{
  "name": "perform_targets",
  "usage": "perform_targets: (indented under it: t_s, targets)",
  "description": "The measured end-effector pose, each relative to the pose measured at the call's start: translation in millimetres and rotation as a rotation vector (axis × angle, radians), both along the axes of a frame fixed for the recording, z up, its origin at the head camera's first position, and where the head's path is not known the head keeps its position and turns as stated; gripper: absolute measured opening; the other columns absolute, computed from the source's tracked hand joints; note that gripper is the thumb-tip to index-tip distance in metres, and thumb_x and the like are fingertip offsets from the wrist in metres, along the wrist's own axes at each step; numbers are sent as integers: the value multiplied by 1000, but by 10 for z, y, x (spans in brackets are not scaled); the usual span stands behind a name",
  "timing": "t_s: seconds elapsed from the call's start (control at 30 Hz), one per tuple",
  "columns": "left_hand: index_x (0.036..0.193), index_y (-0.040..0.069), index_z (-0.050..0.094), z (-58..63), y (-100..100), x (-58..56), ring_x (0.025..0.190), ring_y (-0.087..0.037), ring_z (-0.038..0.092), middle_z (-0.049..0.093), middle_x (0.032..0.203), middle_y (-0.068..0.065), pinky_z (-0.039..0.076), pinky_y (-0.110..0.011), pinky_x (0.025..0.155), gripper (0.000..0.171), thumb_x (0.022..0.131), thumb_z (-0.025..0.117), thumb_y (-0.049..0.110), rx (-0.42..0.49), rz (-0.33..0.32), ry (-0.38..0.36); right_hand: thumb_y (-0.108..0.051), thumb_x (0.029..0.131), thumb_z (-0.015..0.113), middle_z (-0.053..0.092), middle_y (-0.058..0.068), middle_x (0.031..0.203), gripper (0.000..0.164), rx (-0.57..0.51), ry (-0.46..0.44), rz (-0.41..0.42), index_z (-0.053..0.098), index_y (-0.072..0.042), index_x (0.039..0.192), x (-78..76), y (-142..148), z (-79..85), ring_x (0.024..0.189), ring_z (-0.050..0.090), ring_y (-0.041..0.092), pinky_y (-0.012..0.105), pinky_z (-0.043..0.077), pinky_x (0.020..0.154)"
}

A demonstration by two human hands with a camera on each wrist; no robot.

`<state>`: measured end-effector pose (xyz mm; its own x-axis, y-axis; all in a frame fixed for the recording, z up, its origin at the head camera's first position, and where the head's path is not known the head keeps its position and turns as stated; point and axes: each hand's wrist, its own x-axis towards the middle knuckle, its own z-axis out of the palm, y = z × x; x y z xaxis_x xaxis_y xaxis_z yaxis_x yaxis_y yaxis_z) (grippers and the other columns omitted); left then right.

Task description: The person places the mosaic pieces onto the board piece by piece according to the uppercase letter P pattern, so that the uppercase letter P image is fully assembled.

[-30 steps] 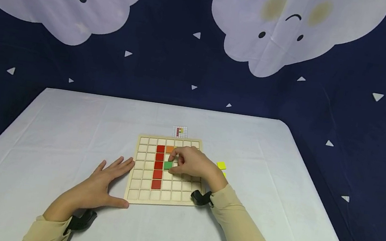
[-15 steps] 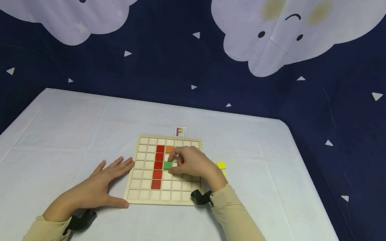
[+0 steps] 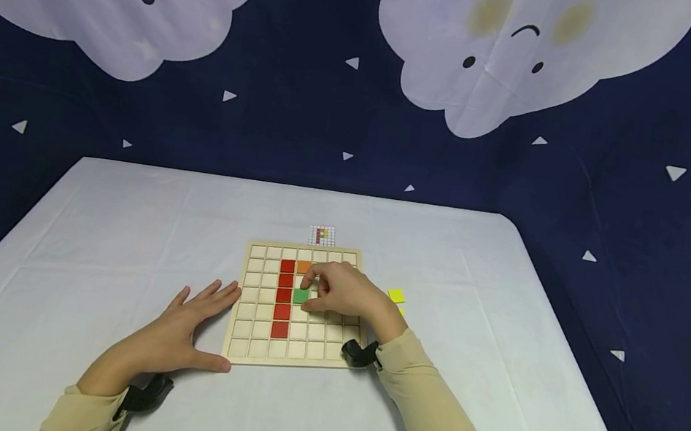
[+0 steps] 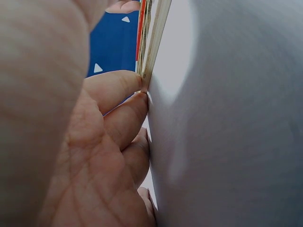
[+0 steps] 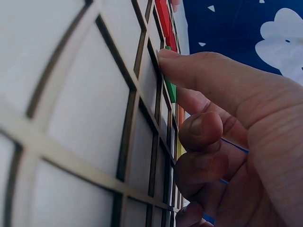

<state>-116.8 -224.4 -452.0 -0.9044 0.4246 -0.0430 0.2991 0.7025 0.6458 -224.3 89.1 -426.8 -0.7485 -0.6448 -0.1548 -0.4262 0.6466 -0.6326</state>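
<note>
A wooden grid board [image 3: 271, 364] lies on the table. One column of it holds several red tiles [image 3: 282, 312], with an orange tile [image 3: 303, 267] beside the top one. My right hand [image 3: 347, 291] pinches a green tile [image 3: 301, 296] between thumb and index finger, in the cell just right of the middle red tile. In the right wrist view, the thumb presses the near edge of the green tile [image 5: 171, 90]. My left hand [image 3: 179, 336] is spread at the board's left side, fingertips and thumb touching its edge [image 4: 154, 47]. Part of the grid is hidden under my right hand.
A small printed pattern card [image 3: 322, 235] lies behind the board. Yellow tiles [image 3: 397, 296] lie right of the board, partly hidden by my right wrist. A white cloth [image 3: 151, 232] covers the table, and a dark blue cloud-print curtain [image 3: 305, 121] hangs behind.
</note>
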Motion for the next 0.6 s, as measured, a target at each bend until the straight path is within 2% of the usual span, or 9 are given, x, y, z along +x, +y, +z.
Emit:
perform_targets:
  t_s: [0.6]
  targets:
    - [166, 9, 41, 10, 9, 3, 164, -49, 22, 36, 175, -15, 3, -80, 126, 121, 69, 99, 50, -8, 3, -3, -23, 93, 85, 58, -7, 68, 22, -9, -5, 2, 75, -16, 111, -2, 9, -6, 60, 50, 5, 21, 42, 63]
